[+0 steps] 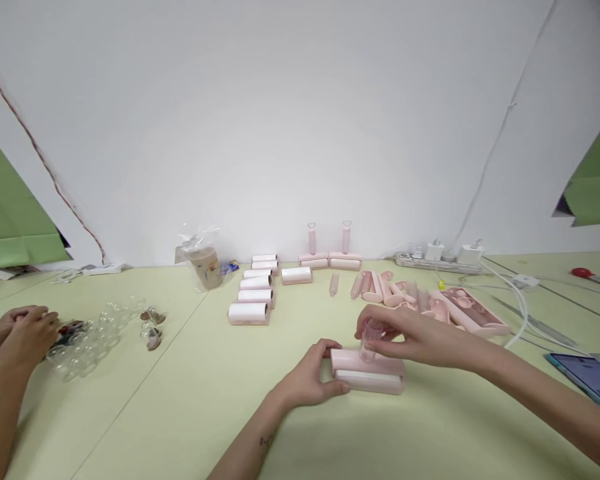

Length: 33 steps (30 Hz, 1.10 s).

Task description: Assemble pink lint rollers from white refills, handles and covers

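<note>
A pink lint roller (355,361) with a white paper roll lies on the table in front of me. My left hand (310,377) grips its left end, thumb in front and fingers behind. At the top, my right hand (403,333) is closed around the short translucent pink handle (369,348), partly hiding it. Behind, two finished-looking lint rollers (346,240) stand with handles upright against the wall. Several white paper rolls in pink holders (249,313) form a column to the left, and one more roll (297,275) lies beside them.
Loose pink parts (393,290) and a pink tray (475,313) lie on the right, near scissors (535,320), white cables, a power strip (437,264) and a phone (585,377). Leftward are a bagged cup (205,267), clear plastic domes (93,340) and another person's hands (27,337).
</note>
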### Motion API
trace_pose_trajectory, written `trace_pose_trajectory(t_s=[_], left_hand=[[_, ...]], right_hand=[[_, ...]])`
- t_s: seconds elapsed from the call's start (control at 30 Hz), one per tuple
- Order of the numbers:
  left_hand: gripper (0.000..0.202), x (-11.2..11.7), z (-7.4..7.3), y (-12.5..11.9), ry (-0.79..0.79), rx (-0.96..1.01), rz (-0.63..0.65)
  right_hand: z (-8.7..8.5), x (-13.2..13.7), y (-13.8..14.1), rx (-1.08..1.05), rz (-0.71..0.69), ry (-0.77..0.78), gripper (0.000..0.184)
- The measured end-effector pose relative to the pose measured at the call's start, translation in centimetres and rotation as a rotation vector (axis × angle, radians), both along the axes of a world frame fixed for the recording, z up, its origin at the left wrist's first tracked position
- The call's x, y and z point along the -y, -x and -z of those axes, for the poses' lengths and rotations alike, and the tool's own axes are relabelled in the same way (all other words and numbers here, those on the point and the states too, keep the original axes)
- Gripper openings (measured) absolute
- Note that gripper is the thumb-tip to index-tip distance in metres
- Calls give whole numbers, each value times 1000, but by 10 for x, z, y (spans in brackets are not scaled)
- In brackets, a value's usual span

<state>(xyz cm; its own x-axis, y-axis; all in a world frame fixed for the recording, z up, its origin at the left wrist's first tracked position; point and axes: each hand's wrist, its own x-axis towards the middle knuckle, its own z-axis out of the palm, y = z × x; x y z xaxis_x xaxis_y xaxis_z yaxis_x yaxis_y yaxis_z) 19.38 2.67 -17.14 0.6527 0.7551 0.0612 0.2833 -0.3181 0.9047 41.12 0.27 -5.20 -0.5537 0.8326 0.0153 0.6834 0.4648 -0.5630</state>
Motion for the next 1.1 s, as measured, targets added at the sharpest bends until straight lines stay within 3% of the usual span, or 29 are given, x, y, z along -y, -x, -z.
trace_pose_trajectory(t_s=[0.13,0.47,0.73,0.83,0.93,1.0,1.1], left_hand=[[54,0,-2,-1,13,12,-16],[47,25,-14,-3,-14,-139,-154],[60,-7,-23,5,87,-139,139],[59,-8,-20,5,111,-112,148],[56,1,-12,7,108,-97,89],[67,5,-9,10,117,-109,59],[101,2,-15,11,41,-93,-40]], right_hand=[[4,2,-1,-58,78,-14,19],[12,16,13,-76,134,-109,10],[17,5,8,-73,19,-76,9],[22,6,8,-163,37,-24,16],[27,6,-11,-343,81,80,49],[29,6,-38,-425,234,25,43],[30,6,-87,-240,490,-192,34]])
